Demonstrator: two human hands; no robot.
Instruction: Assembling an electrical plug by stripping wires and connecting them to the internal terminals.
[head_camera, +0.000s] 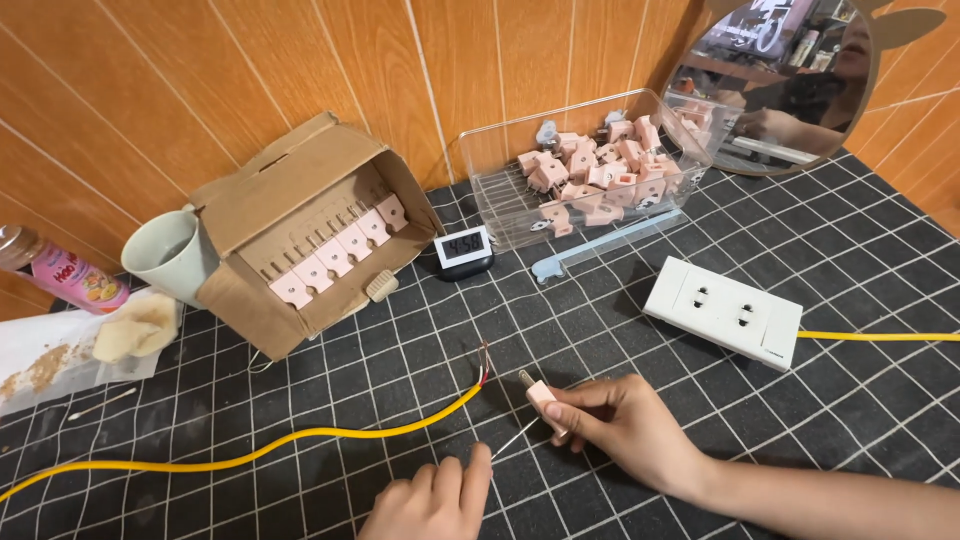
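My right hand pinches a small pink plug with metal prongs pointing up-left, just above the black grid-patterned table mat. My left hand rests at the bottom edge, fingers apart and holding nothing, its fingertips by a thin silver rod that lies on the mat. A yellow cable runs from the left, and its stripped red wire end lies a little left of the plug.
A white power strip with its own yellow cord lies at right. Behind stand a clear bin of pink plugs, a cardboard box of pink parts, a small digital clock, a mug, a bottle and a round mirror.
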